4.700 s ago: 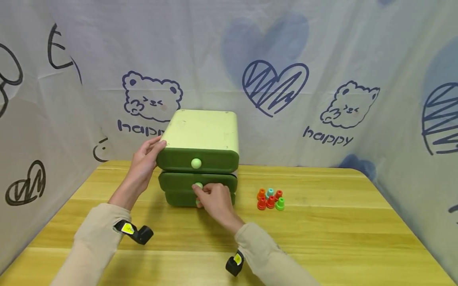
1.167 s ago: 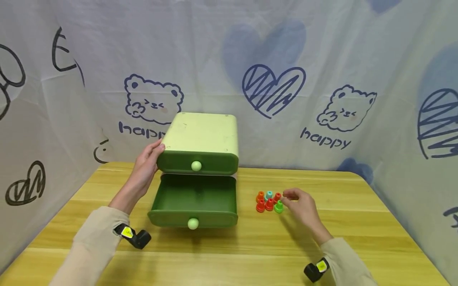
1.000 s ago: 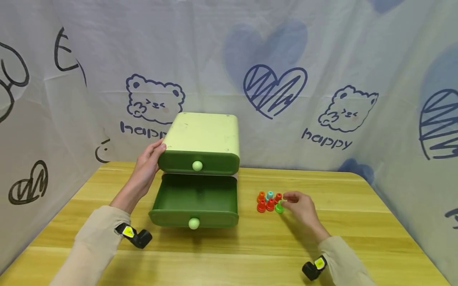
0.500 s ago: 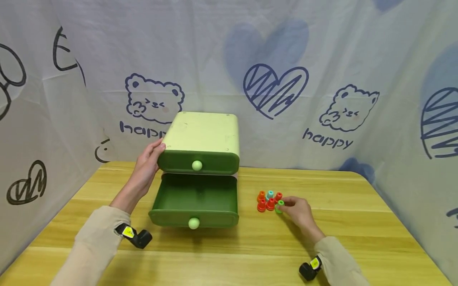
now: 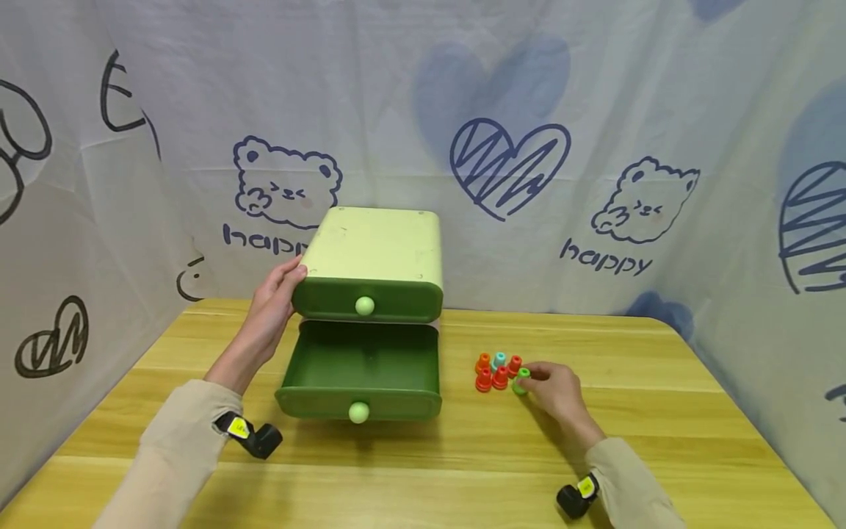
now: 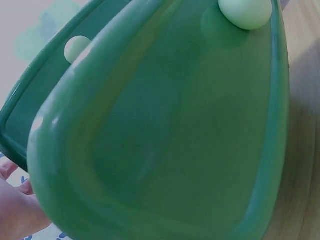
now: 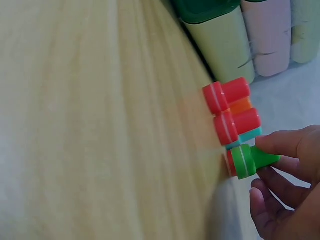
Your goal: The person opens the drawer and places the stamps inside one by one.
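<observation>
The light-green box-shaped plastic cabinet (image 5: 377, 242) stands on the wood-grain table (image 5: 429, 485), in front of the white fabric backdrop (image 5: 396, 110). The dark-green rectangular plastic drawer (image 5: 317, 405) projects forward from the cabinet, below the dark-green upper drawer front (image 5: 330, 300). The left hand (image 5: 268, 314) is at the cabinet's left side.

Right of the cabinet:
- Front row: red conical plastic peg (image 5: 484, 380), second red conical plastic peg (image 5: 500, 379).
- Back row: orange conical plastic peg (image 5: 483, 363), light-blue conical plastic peg (image 5: 499, 361), third red conical plastic peg (image 5: 515, 364).
- Right of front row: green conical plastic peg (image 5: 521, 383), in right hand (image 5: 557, 394).

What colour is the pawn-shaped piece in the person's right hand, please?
The pawn-shaped piece is bright green; it shows best in the right wrist view.
</observation>
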The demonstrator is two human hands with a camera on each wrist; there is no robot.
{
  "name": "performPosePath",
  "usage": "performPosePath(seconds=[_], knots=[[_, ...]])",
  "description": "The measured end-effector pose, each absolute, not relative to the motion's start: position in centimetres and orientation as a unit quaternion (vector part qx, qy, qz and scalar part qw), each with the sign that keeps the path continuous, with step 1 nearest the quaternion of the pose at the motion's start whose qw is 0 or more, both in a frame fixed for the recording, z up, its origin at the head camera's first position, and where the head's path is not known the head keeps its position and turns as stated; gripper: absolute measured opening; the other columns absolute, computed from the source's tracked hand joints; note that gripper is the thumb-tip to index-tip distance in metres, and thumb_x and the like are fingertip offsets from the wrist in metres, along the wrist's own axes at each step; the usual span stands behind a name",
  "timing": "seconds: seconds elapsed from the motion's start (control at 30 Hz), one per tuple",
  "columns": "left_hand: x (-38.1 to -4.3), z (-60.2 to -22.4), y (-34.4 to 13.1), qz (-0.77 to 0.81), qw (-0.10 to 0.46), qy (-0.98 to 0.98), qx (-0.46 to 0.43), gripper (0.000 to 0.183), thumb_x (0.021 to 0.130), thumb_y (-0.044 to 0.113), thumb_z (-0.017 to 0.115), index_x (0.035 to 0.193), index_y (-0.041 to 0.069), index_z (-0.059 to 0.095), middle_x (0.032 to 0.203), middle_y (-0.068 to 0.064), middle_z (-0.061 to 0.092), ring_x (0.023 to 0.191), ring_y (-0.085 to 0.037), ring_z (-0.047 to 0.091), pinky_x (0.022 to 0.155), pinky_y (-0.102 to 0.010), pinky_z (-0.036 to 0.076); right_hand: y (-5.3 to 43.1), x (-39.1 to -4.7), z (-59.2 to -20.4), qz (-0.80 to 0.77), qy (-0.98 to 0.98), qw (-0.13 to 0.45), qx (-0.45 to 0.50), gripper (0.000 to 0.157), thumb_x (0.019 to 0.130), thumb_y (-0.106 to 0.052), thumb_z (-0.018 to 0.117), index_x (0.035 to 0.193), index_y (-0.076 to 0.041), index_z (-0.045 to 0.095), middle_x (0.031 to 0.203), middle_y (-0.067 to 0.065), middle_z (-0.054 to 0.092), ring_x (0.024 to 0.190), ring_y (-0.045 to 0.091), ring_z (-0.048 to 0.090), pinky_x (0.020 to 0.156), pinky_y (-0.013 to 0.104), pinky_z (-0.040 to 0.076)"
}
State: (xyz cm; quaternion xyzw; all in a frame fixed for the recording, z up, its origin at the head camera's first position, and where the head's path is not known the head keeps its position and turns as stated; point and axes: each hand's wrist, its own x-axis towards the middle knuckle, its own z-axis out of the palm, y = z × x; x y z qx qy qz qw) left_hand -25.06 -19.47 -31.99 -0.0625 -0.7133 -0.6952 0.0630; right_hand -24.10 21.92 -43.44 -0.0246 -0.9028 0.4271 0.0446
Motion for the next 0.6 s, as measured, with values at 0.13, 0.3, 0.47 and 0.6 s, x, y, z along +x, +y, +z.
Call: performPosePath(seconds=[0.13, 0.3, 0.47, 0.6], knots=[[-25.0, -31.9, -19.5, -0.695, 0.062, -0.714, -0.06, 0.067, 0.102, 0.04, 0.045, 0.154, 0.007, 0.019, 0.159, -0.012, 0.017, 0.141, -0.027, 0.024, 0.114, -0.042, 0.023, 22.0, -24.1, -42.5, 0.427, -0.903, 0.047, -0.015, 0.031, 0.089, -0.007, 0.067, 0.116, 0.009, 0.065, 0.104, 0.02, 0.067, 0.098, 0.033, 0.061, 0.083, 0.043, 0.052], [-25.0, -31.8, -19.5, -0.695, 0.061, -0.715, -0.056, 0.067, 0.102, 0.039, 0.045, 0.154, 0.006, 0.019, 0.159, -0.012, 0.017, 0.14, -0.028, 0.026, 0.114, -0.041, 0.024, 22.1, -24.1, -41.5, 0.401, -0.914, 0.058, 0.009, 0.031, 0.091, -0.009, 0.066, 0.116, 0.009, 0.064, 0.103, 0.021, 0.067, 0.095, 0.033, 0.062, 0.079, 0.043, 0.053], [-25.0, -31.8, -19.4, -0.696, 0.059, -0.714, -0.05, 0.066, 0.102, 0.037, 0.045, 0.154, 0.006, 0.019, 0.158, -0.013, 0.019, 0.139, -0.03, 0.028, 0.114, -0.04, 0.025, 22.0, -24.0, -40.7, 0.383, -0.921, 0.068, 0.03, 0.031, 0.09, -0.011, 0.067, 0.114, 0.008, 0.065, 0.103, 0.02, 0.068, 0.096, 0.035, 0.063, 0.079, 0.045, 0.053], [-25.0, -31.8, -19.3, -0.696, 0.061, -0.713, -0.049, 0.066, 0.102, 0.037, 0.045, 0.154, 0.006, 0.02, 0.157, -0.013, 0.02, 0.138, -0.029, 0.029, 0.113, -0.04, 0.026, 21.8, -24.0, -40.1, 0.376, -0.922, 0.079, 0.049, 0.029, 0.088, -0.01, 0.071, 0.11, 0.007, 0.067, 0.1, 0.019, 0.069, 0.094, 0.035, 0.062, 0.076, 0.043, 0.053]])
